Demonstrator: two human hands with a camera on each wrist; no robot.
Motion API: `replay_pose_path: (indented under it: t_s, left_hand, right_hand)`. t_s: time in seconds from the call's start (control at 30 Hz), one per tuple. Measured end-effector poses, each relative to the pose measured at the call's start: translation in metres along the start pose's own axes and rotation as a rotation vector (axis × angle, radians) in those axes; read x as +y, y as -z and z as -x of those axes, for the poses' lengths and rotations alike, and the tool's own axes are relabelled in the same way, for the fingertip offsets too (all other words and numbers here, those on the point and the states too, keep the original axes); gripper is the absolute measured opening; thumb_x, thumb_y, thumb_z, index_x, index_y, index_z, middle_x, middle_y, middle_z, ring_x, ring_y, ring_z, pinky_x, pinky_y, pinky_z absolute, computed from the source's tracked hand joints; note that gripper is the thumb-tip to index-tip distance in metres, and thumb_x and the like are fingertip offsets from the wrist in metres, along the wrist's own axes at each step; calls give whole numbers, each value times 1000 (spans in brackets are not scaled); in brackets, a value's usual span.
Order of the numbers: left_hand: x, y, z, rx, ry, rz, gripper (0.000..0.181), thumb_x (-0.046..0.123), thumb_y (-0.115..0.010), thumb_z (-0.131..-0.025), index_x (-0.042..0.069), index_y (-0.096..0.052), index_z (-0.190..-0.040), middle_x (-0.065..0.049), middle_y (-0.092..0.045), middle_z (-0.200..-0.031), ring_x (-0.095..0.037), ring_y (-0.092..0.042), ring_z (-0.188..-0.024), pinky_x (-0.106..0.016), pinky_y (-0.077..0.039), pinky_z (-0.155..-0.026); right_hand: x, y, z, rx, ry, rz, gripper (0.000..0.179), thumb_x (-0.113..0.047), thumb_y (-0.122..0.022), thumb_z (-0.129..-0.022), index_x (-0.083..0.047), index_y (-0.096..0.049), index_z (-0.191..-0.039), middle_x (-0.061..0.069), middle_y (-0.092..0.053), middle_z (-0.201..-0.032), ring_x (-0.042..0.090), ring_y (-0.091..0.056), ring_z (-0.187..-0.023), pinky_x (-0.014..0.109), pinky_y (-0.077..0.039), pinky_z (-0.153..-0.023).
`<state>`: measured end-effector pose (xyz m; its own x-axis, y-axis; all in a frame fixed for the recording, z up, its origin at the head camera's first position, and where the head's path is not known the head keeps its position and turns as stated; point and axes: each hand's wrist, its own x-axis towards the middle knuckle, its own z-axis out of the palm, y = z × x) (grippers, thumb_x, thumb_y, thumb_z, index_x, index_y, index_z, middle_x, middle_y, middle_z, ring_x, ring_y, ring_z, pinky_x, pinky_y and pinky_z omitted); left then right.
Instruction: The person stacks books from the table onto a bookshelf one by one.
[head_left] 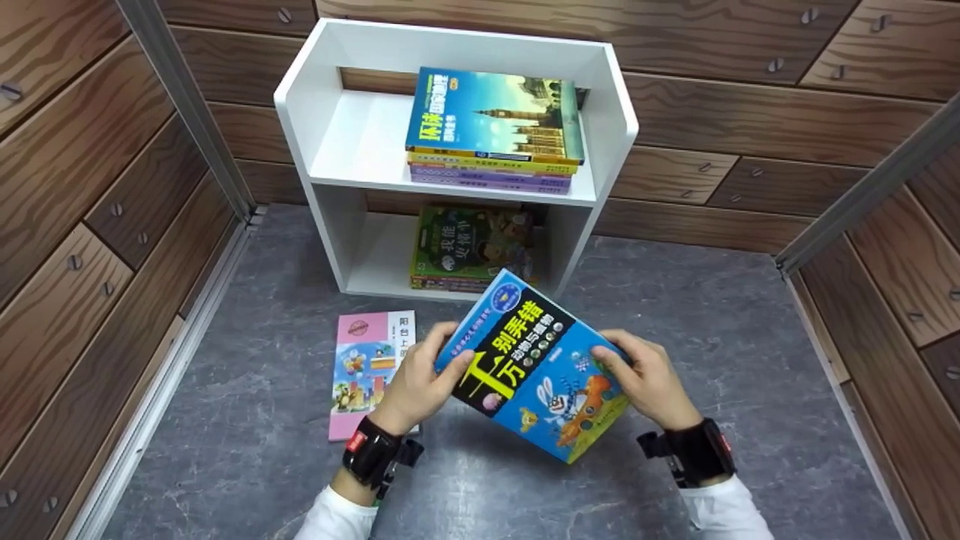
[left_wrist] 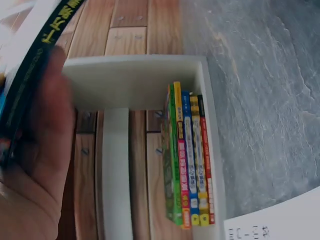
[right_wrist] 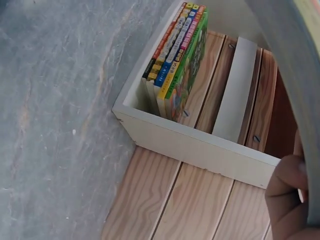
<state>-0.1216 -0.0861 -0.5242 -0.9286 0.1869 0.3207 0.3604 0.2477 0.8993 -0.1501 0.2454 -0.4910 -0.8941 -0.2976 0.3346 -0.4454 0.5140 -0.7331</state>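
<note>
Both hands hold a blue book (head_left: 525, 427) with a black title band, tilted in the air before the shelf. My left hand (head_left: 424, 379) grips its left edge, thumb on the cover. At the opposite edge, my right hand (head_left: 649, 375) pinches it with the thumb on top. The left wrist view shows the book's dark spine (left_wrist: 25, 75) beside the blurred left hand (left_wrist: 45, 155). In the right wrist view the right hand's curled fingers (right_wrist: 287, 192) hold the book's page edge (right_wrist: 292, 95). A pink book (head_left: 360, 330) lies on the floor, partly behind the left hand.
A white two-tier shelf (head_left: 322, 112) stands against the wood-patterned wall. Its upper tier bears a stack of books (head_left: 491, 124) with a blue cover on top. A green-covered book (head_left: 472, 240) tops another stack on the lower tier. Grey floor (head_left: 247, 375) surrounds the shelf's front.
</note>
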Motion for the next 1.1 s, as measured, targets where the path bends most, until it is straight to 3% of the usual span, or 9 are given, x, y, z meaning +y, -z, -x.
replay_pose_path:
  t_s: [0.17, 0.27, 0.4, 0.5, 0.63, 0.73, 0.9, 1.0, 1.1]
  left_hand:
    - [4, -2, 0, -21, 15, -30, 32, 31, -54, -111, 12, -55, -137, -9, -79, -106, -13, -76, -81, -27, -64, -70]
    - [4, -5, 2, 6, 8, 16, 27, 25, -55, -111, 10, -56, -133, -10, -78, -105, -13, -75, -78, -28, -64, -67]
    - [1, -10, 6, 41, -17, 101, 23, 16, -54, -111, 5, -56, -131, -13, -77, -106, -13, -75, -77, -32, -65, -65]
    - [-1, -12, 8, 79, -29, 138, 23, 13, -53, -110, 2, -55, -131, -16, -76, -106, -11, -74, -78, -33, -65, -65]
    - [-1, -12, 7, 159, -34, 163, 23, 9, -53, -110, -2, -55, -129, -20, -75, -105, -8, -73, -78, -33, -65, -64]
    - [0, -11, 6, 217, -34, 177, 24, 8, -52, -110, -4, -54, -130, -22, -73, -105, -7, -71, -78, -31, -64, -63]
    - [6, -11, 2, 282, -12, 215, 28, 8, -50, -110, -6, -50, -135, -25, -70, -110, -7, -71, -83, -31, -65, -69]
    - [9, -13, 0, 309, 4, 240, 30, 9, -49, -111, -7, -48, -136, -25, -69, -114, -8, -71, -87, -31, -65, -74]
    - [11, -15, -1, 342, 6, 262, 29, 9, -48, -111, -7, -48, -136, -25, -68, -116, -8, -71, -91, -30, -65, -77]
  right_hand:
    - [-3, -1, -4, -43, -34, 16, 18, -14, -68, -102, -19, -78, -117, -3, -77, -91, 2, -67, -70, 23, -57, -65]
    - [-3, -3, -4, -5, -61, 11, 19, -16, -72, -100, -20, -79, -117, -1, -79, -98, 3, -68, -75, 20, -57, -69]
    - [1, -6, -2, 120, -29, -25, 28, -9, -73, -99, -13, -75, -126, 5, -75, -109, 4, -64, -82, 16, -52, -73]
    - [3, -7, -1, 231, -26, -70, 40, -3, -66, -102, -4, -61, -142, 9, -67, -120, 3, -60, -87, 16, -48, -74]
    - [1, -11, 2, 368, -108, -197, 51, -2, -56, -107, 0, -42, -156, 4, -56, -134, -1, -60, -94, 14, -49, -78]
    - [-2, -16, 4, 424, -175, -286, 56, -3, -51, -108, 0, -32, -161, 0, -51, -138, -1, -61, -95, 15, -51, -78]
    - [-14, -31, 8, 392, -266, -403, 63, -8, -44, -111, -8, -17, -168, 6, -44, -142, 3, -62, -98, 17, -57, -79]
    - [-21, -42, 12, 351, -297, -478, 65, -13, -40, -113, -14, -8, -171, 17, -39, -157, 3, -61, -112, 19, -59, -89]
    - [-27, -53, 17, 329, -307, -499, 65, -19, -36, -115, -18, -3, -171, 20, -30, -170, 2, -58, -120, 18, -57, -94]
